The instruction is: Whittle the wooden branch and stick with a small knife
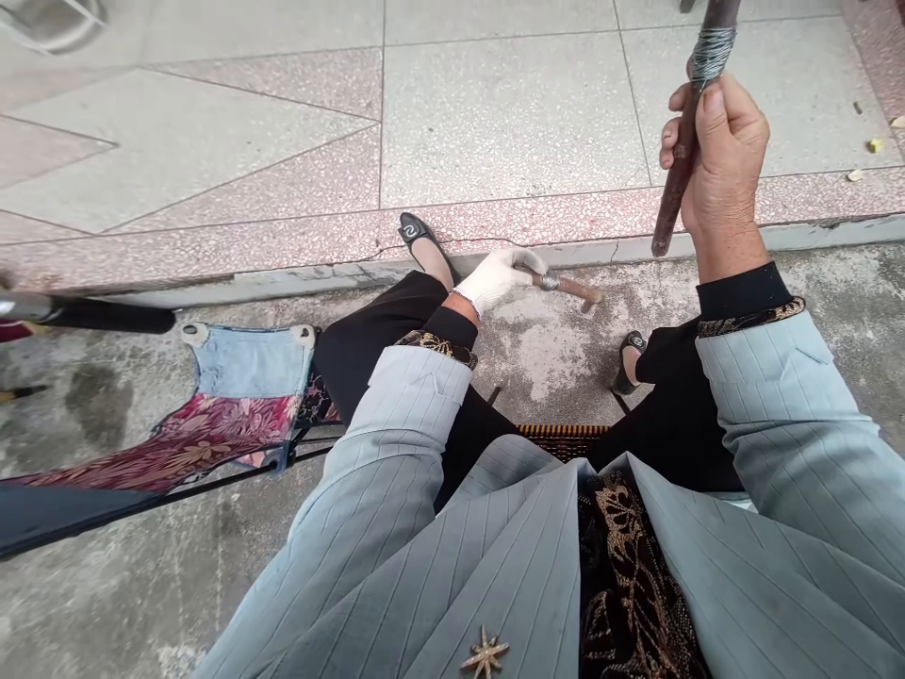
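On the ground in front of your seat, largest first: a tiled floor (495,113) at the far side, one step edge, then bare concrete floor (551,349) under your feet. At the concrete's left edge lies one patchwork cloth seat (233,405) on a thin black frame, with one dark tube (99,314) poking in above it. Two black shoes: left shoe (414,231) up on the step, right shoe (629,354) on the concrete.

Your right hand (725,160), bare, is closed tight round one long dark rod (682,151), held upright-tilted near the top right corner of view; wire is wrapped round it just above your thumb. Your left hand (499,273), in a white glove, is closed round one short rusty rod (569,286), held low over the concrete between your feet, also with a wire wrap just past the fingers.

So: two rods, two wire wraps, one glove. Both rods look like stiff metal, heavy for their width, rough with rust, so not slippery. Best hold is probably the bare shaft just below the wire, as you hold it; the wire ends may snag skin. One star brooch (485,654) is on your jacket.
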Tool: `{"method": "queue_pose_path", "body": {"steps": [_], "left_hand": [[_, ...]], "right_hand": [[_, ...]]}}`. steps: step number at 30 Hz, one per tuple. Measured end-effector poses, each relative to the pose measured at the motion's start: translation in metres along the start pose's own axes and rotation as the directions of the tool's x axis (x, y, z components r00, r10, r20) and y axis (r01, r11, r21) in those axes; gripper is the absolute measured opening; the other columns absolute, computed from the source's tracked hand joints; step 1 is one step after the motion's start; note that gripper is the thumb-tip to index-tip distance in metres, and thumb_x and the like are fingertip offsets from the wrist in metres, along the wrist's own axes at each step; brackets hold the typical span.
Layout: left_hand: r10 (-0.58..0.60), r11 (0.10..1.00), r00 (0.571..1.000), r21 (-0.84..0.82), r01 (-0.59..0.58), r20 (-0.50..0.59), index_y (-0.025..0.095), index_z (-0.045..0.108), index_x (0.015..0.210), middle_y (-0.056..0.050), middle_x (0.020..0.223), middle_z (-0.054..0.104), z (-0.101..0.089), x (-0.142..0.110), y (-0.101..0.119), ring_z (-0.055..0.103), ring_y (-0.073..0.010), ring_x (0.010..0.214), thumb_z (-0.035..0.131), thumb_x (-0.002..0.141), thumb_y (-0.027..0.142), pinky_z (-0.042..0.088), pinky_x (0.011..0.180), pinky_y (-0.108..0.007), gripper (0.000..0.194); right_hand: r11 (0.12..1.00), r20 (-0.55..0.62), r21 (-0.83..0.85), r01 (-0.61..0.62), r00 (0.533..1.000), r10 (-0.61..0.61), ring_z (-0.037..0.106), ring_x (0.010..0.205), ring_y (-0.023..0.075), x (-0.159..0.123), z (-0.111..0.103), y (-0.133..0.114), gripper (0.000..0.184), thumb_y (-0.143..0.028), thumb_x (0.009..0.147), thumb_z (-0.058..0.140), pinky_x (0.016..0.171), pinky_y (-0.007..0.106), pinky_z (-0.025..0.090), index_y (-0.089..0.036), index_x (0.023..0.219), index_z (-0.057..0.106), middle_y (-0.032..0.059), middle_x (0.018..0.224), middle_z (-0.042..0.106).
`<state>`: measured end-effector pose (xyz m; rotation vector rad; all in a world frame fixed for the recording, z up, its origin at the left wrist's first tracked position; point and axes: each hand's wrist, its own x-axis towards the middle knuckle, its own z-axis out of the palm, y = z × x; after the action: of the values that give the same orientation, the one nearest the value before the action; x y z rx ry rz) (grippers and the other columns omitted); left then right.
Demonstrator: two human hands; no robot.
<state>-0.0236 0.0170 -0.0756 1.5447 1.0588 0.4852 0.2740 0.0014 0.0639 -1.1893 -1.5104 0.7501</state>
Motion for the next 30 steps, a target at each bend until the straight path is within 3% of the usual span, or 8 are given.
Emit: {"method": "queue_pose_path", "body": {"steps": [2, 6, 8, 11, 17, 21, 26, 30], "left_hand": [[-0.123, 0.961, 0.992, 0.252, 0.113, 0.021, 0.019, 0.077, 0.078, -0.007, 0.092, 0.078, -0.005, -0.001, 0.001, 0.072, -0.0253, 0.093, 0.070, 0.061, 0.015, 0.056, 0.092, -0.038, 0.019], [-0.317, 0.655, 0.946, 0.704, 0.274, -0.074, 0.018, 0.072, 0.064, -0.008, 0.071, 0.070, -0.009, -0.006, 0.010, 0.070, -0.0359, 0.101, 0.077, 0.058, 0.011, 0.048, 0.104, -0.048, 0.011], [-0.207, 0.756, 0.977, 0.627, 0.189, -0.044, 0.018, 0.073, 0.072, -0.010, 0.079, 0.072, -0.006, -0.009, 0.016, 0.069, -0.0377, 0.109, 0.083, 0.062, 0.017, 0.047, 0.107, -0.050, 0.014], [0.098, 0.964, 0.995, 0.245, -0.100, 0.022, 0.021, 0.075, 0.111, -0.011, 0.106, 0.076, 0.007, -0.012, 0.026, 0.071, -0.0304, 0.111, 0.081, 0.081, 0.037, 0.053, 0.103, -0.043, 0.034], [0.205, 0.938, 0.971, -0.260, -0.231, -0.123, 0.018, 0.068, 0.106, -0.002, 0.073, 0.064, 0.028, -0.022, 0.046, 0.062, -0.0141, 0.064, 0.067, 0.094, 0.066, 0.053, 0.067, -0.027, 0.050], [0.206, 0.972, 0.977, -0.104, -0.211, -0.057, 0.016, 0.070, 0.098, 0.000, 0.069, 0.062, 0.027, -0.026, 0.051, 0.054, -0.0112, 0.058, 0.064, 0.096, 0.046, 0.046, 0.060, -0.024, 0.031], [0.174, 0.965, 0.975, 0.220, -0.141, -0.137, 0.015, 0.074, 0.101, -0.004, 0.084, 0.071, 0.020, -0.021, 0.047, 0.064, -0.0180, 0.080, 0.055, 0.093, 0.029, 0.050, 0.078, -0.029, 0.025], [0.211, 0.925, 0.978, 0.324, -0.197, -0.007, 0.014, 0.076, 0.099, -0.006, 0.092, 0.074, 0.021, -0.023, 0.049, 0.066, -0.0201, 0.087, 0.054, 0.093, 0.031, 0.051, 0.086, -0.031, 0.029]], "right_hand": [[0.997, 0.025, 0.076, 0.024, 0.999, -0.026, 0.063, 0.115, 0.0384, -0.006, 0.010, -0.008, 0.063, -0.089, 0.087, 0.050, 0.067, 0.050, 0.050, -0.049, 0.133, 0.067, 0.0042, 0.126, 0.074], [0.960, 0.285, 0.232, -0.156, 0.955, 0.086, 0.059, 0.070, 0.0218, -0.023, 0.045, -0.021, 0.037, -0.066, 0.087, 0.076, 0.063, 0.038, 0.049, -0.030, 0.095, 0.075, 0.0045, 0.083, 0.070], [0.937, 0.404, 0.272, -0.217, 0.910, 0.094, 0.056, 0.063, 0.0155, -0.031, 0.062, -0.025, 0.042, -0.064, 0.085, 0.080, 0.057, 0.030, 0.046, -0.022, 0.087, 0.073, 0.0020, 0.073, 0.064], [0.928, 0.536, 0.229, -0.296, 0.834, 0.134, 0.056, 0.063, 0.0134, -0.036, 0.078, -0.025, 0.043, -0.062, 0.088, 0.080, 0.056, 0.026, 0.047, -0.019, 0.088, 0.072, 0.0004, 0.069, 0.062], [0.929, 0.367, 0.163, -0.333, 0.894, 0.256, 0.056, 0.059, 0.0140, -0.026, 0.078, -0.008, 0.039, -0.060, 0.095, 0.074, 0.053, 0.025, 0.046, -0.021, 0.098, 0.071, -0.0005, 0.065, 0.059], [0.942, 0.330, 0.000, -0.335, 0.890, 0.316, 0.054, 0.058, 0.0155, -0.020, 0.069, -0.002, 0.040, -0.061, 0.095, 0.071, 0.055, 0.028, 0.045, -0.021, 0.097, 0.071, 0.0012, 0.064, 0.059], [0.915, 0.359, -0.327, -0.238, 0.864, 0.353, 0.059, 0.066, 0.0188, -0.016, 0.056, -0.006, 0.042, -0.060, 0.096, 0.068, 0.063, 0.031, 0.046, -0.018, 0.098, 0.074, 0.0039, 0.067, 0.062], [0.837, 0.336, -0.541, -0.076, 0.893, 0.298, 0.066, 0.083, 0.0246, -0.015, 0.053, 0.001, 0.036, -0.050, 0.101, 0.067, 0.076, 0.036, 0.050, -0.015, 0.096, 0.075, 0.0100, 0.078, 0.070]]}}
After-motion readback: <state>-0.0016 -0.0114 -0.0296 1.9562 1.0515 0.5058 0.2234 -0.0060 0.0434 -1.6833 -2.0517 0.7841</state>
